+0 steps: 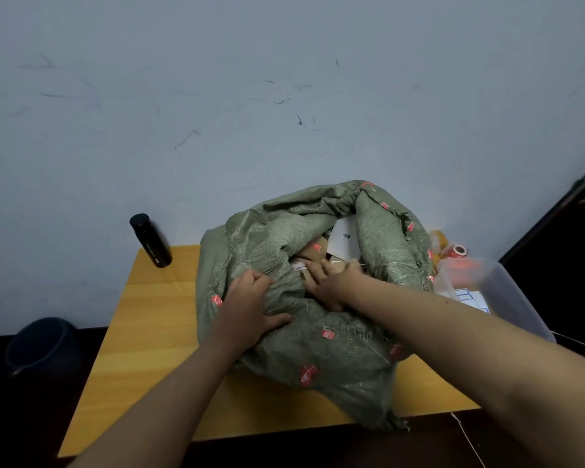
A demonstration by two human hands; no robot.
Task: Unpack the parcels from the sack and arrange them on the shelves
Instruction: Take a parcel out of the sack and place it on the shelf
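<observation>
Both hands work the sack (318, 332) on the bench (149, 332): your left hand (247, 309) presses flat, steadying it, while your right hand (331, 282) reaches among the parcels (343, 236); whether its fingers grip is unclear.

The sack (318, 315) lies on the worktop (149, 332), with parcels (343, 236) in its mouth just beyond the right grip (331, 282). A bottle (151, 240) stands far left of the left grip (247, 309); a bin (507, 292) sits right of the right grip.
</observation>
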